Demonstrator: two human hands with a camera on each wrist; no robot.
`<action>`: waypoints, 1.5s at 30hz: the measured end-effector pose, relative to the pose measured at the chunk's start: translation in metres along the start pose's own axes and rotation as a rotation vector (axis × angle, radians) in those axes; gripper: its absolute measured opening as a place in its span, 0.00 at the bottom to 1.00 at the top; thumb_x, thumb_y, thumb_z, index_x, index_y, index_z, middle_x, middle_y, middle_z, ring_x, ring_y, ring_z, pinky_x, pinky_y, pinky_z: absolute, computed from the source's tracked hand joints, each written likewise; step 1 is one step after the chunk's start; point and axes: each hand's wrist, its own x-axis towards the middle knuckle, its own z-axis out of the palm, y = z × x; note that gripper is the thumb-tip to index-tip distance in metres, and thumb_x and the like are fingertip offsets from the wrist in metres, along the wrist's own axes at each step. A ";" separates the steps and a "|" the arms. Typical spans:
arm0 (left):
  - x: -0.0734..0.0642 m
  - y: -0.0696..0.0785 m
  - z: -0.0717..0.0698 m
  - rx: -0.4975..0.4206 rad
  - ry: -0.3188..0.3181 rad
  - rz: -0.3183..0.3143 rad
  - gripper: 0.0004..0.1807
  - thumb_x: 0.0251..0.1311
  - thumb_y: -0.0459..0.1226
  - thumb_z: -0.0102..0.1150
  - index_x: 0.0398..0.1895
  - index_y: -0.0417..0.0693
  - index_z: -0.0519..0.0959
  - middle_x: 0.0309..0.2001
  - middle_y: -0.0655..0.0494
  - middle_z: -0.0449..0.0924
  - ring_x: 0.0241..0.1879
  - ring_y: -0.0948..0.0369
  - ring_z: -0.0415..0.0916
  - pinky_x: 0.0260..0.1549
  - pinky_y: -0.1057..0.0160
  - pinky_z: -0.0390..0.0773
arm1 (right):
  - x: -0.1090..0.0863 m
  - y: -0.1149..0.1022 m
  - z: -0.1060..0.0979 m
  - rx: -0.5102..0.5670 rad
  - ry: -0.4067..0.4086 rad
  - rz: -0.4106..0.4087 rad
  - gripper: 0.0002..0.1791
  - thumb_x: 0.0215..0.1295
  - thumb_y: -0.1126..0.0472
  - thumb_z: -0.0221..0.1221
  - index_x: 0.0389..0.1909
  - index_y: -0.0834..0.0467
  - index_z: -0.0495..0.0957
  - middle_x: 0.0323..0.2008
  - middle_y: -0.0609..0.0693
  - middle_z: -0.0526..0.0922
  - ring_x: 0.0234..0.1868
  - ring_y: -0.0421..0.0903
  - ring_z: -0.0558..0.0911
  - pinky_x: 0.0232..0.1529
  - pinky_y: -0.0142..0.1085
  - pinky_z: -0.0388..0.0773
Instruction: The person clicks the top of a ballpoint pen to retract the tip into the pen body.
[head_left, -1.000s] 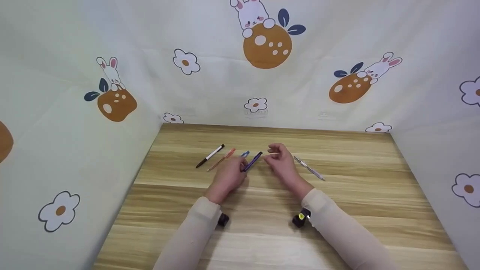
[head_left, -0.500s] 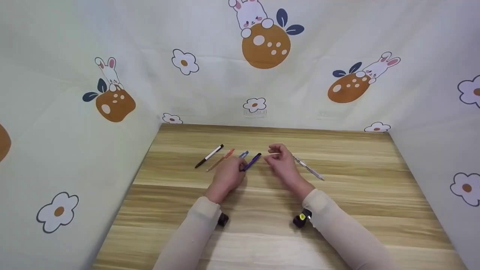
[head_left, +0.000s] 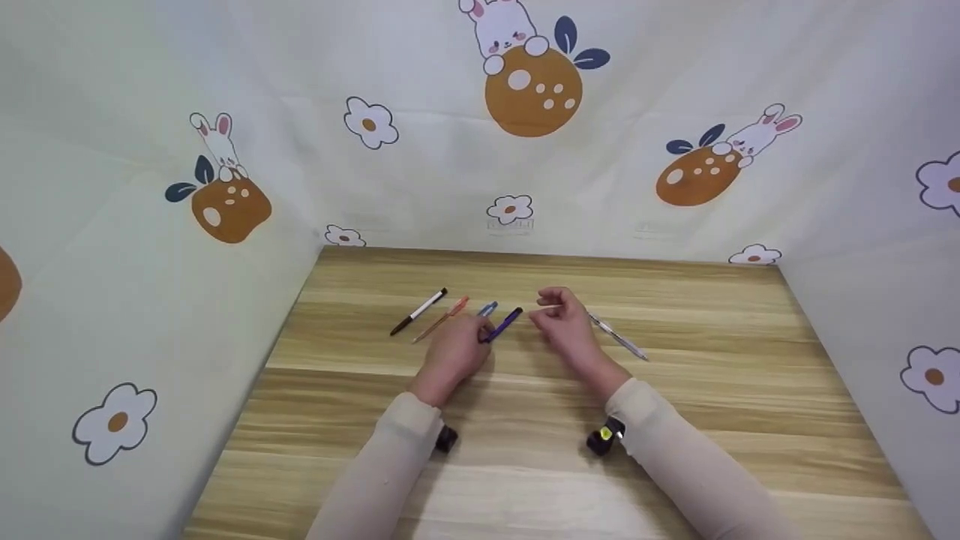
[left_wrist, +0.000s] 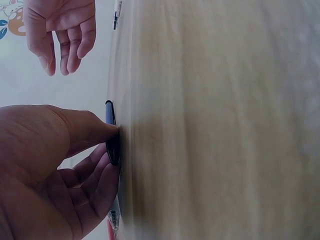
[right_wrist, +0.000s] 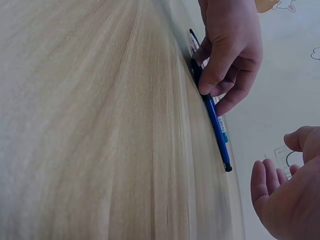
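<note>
My left hand [head_left: 459,345] pinches a dark blue pen [head_left: 506,324] near its lower end, between thumb and fingers. In the right wrist view the blue pen [right_wrist: 215,120] lies slanted close along the tabletop, its black end pointing away from the left hand. Just left of that hand, a light blue pen [head_left: 487,309] is partly covered by the fingers. To the right, my right hand [head_left: 568,330] holds nothing; its fingers are loosely bent, a short way from the blue pen's far end. A clear pen with a grey tip [head_left: 619,337] lies on its outer side.
An orange pen [head_left: 454,307] and a white pen with black ends [head_left: 420,311] lie farther left, roughly parallel. The wood-grain table [head_left: 517,480] is bordered by cream fabric walls [head_left: 420,195] with rabbit and flower prints at the back and sides.
The blue pen's far end has dipped slightly toward the table, with the left hand still pinching it. Both hands stay nearly in place, and the other pens have not moved.
</note>
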 end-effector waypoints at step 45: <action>0.010 0.033 0.001 -0.574 -0.054 0.113 0.25 0.70 0.32 0.72 0.68 0.41 0.80 0.62 0.45 0.83 0.62 0.49 0.80 0.65 0.49 0.80 | -0.017 -0.016 -0.058 -0.259 -0.157 -0.131 0.24 0.75 0.70 0.67 0.68 0.65 0.77 0.64 0.69 0.79 0.61 0.61 0.83 0.63 0.50 0.81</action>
